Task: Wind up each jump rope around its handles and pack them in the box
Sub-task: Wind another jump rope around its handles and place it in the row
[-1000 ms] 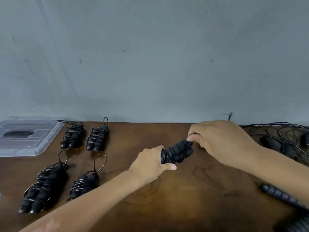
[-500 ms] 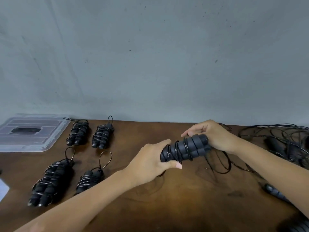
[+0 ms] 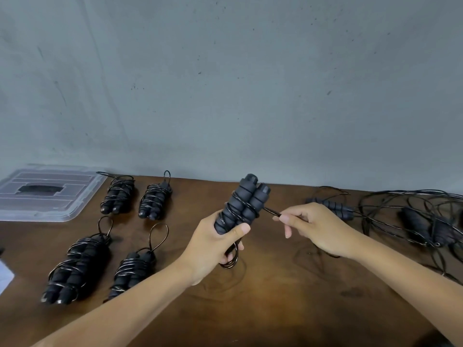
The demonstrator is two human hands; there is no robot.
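Observation:
My left hand (image 3: pixel 215 242) grips the lower end of a pair of black foam jump rope handles (image 3: pixel 244 201), held upright and tilted right, with thin black cord wound round them. A small loop of cord hangs below that hand. My right hand (image 3: pixel 313 227) pinches the taut cord (image 3: pixel 271 212) just right of the handles. Several wound jump ropes lie on the left of the brown table: two at the back (image 3: pixel 117 194) (image 3: pixel 154 200) and two nearer (image 3: pixel 75 266) (image 3: pixel 134 269). A clear plastic box (image 3: pixel 47 194) with its lid on stands at the far left.
Loose black cords and unwound handles (image 3: pixel 426 224) lie tangled at the right of the table, one handle (image 3: pixel 333 207) just behind my right hand. A grey wall rises behind the table's back edge. A white scrap (image 3: pixel 3 276) shows at the left border.
My left hand has turned the handle bundle from lying sideways to upright. My right hand has come off the handles and moved right, pulling the cord taut.

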